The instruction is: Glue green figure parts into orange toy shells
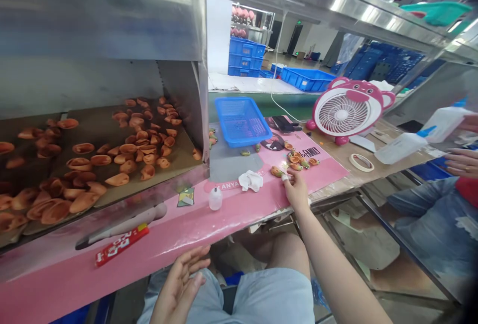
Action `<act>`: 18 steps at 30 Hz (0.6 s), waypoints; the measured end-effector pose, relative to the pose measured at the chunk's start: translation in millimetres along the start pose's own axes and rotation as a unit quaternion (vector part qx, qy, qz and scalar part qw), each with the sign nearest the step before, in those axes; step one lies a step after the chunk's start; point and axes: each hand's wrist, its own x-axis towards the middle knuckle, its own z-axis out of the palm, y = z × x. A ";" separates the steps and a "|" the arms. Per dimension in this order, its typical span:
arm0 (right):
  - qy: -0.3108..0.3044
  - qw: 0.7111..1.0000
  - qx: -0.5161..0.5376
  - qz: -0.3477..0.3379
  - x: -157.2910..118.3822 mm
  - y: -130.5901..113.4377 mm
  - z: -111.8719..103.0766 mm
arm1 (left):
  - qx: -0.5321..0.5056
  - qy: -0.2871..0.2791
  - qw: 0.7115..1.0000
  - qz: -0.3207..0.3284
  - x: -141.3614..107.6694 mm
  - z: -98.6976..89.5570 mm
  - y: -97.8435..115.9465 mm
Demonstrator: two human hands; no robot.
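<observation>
My right hand [297, 190] rests on the pink table mat [239, 214] with its fingertips pinched on a small white piece [286, 177]. Right beside them lies a small orange-and-green moulded piece [277, 171], and a cluster of similar pieces [295, 160] sits just beyond. My left hand [179, 284] is raised near the mat's front edge, fingers apart and holding nothing. Several hollow orange ear-shaped pieces [129, 164] lie on brown cardboard [89, 125] on the shelf to the left. A small clear dropper bottle [215, 198] and a crumpled white cloth [250, 180] stand between my hands.
A blue plastic basket [242, 121] sits beyond the mat, next to a pink bear-shaped fan [341, 112] and a roll of tape [361, 162]. A red packet [121, 244] lies on the mat. At the right, a co-worker's hand [463, 162] is near a white bottle [421, 132].
</observation>
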 end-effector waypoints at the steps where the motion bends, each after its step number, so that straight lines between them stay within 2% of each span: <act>1: 0.010 1.000 0.009 -0.006 -7.4 -2.8 -0.2 | 0.005 0.010 1.000 0.009 -1.2 -3.9 1.6; 4: 0.014 0.998 0.041 -0.040 -38.0 -21.4 7.0 | 0.022 0.048 0.997 0.048 -1.5 -16.7 14.3; 7: -0.059 0.987 0.090 -0.115 -74.4 -50.3 27.2 | 0.066 0.073 0.989 0.107 10.2 -32.6 43.2; 9: -0.101 0.975 0.113 -0.159 -95.1 -70.5 44.8 | 0.145 0.084 0.971 0.170 26.0 -46.3 69.7; 11: -0.129 0.967 0.123 -0.185 -109.6 -88.0 62.3 | 0.277 0.123 0.921 0.245 46.3 -60.1 96.6; 13: -0.152 0.961 0.122 -0.197 -117.6 -100.1 77.8 | 0.442 0.161 0.833 0.290 68.2 -70.1 118.8; 14: -0.163 0.958 0.120 -0.201 -119.6 -103.6 84.3 | 0.482 0.167 0.807 0.296 78.9 -72.7 127.2; 15: -0.173 0.956 0.119 -0.204 -120.9 -105.7 89.9 | 0.512 0.166 0.789 0.296 88.9 -73.8 133.8; 18: -0.204 0.949 0.117 -0.212 -121.8 -106.2 101.2 | 0.540 0.161 0.778 0.278 114.2 -71.5 144.5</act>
